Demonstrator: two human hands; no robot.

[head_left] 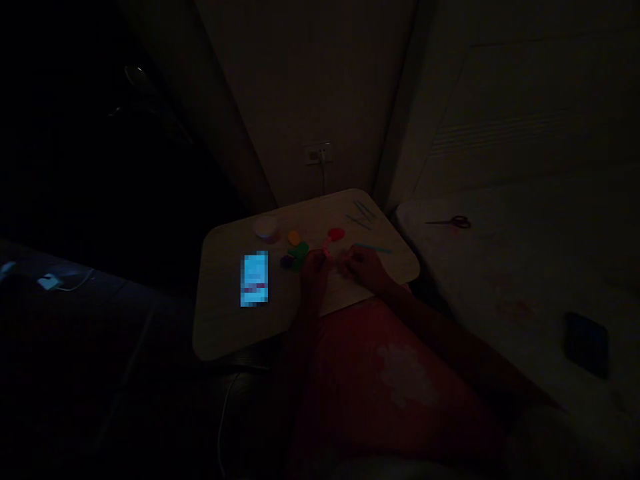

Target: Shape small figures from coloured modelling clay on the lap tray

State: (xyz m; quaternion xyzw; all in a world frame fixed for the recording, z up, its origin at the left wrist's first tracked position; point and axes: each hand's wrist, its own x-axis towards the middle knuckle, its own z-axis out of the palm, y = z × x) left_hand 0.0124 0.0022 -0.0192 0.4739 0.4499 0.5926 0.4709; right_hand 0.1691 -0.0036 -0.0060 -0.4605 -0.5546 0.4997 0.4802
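The light is very dim. My left hand (315, 264) is closed around a small pink piece (327, 252) that looks like modelling clay. Beside it, to the right, my right hand (364, 265) has its fingers drawn together; what they pinch, if anything, is too dark to see. A blue stick (375, 247) runs along the far side of this hand, and I cannot tell whether the hand touches it. Just beyond the pink piece is a red lump (337, 233). Green (300, 251), orange (293, 237) and dark blue (287, 261) lumps sit left of my left hand.
A lit phone-like screen (254, 279) lies on the small table (220, 327), near a pale round tub (267, 228). Several thin sticks (363, 215) lie at the back right. Scissors (453, 222) and a dark flat device (587, 344) rest on the pale surface to the right.
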